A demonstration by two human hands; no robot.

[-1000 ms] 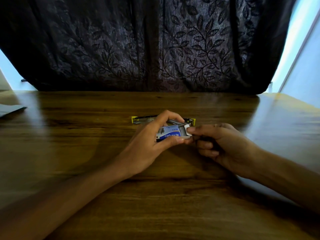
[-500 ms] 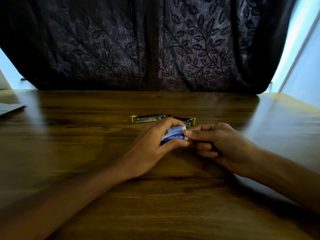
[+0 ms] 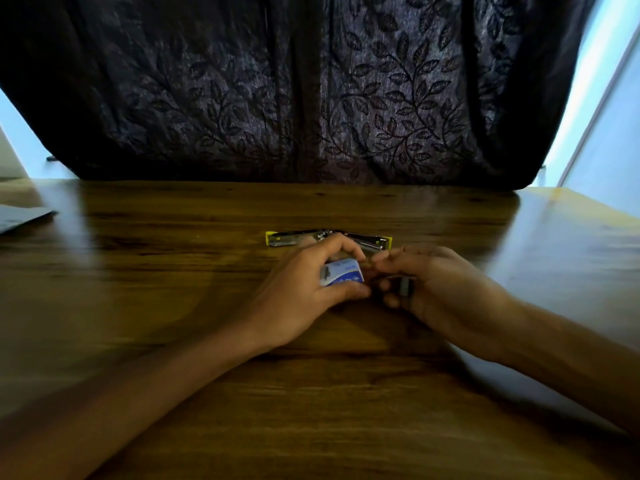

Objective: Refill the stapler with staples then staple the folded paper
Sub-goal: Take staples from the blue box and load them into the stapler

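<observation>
The opened yellow-tipped metal stapler (image 3: 329, 238) lies flat on the brown wooden table (image 3: 173, 306); both hands crowd its near side. Bare wood spreads left, right and beyond it, up to the dark leaf-patterned curtain (image 3: 311, 98). A grey paper (image 3: 20, 218) lies far left.

Single head-worn wide-angle view, looking forward and down, close over a wooden table (image 3: 173, 306), facing a dark curtain (image 3: 311, 98)

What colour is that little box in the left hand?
Blue and white, seen in the head view: the staple box held by the left hand.
</observation>
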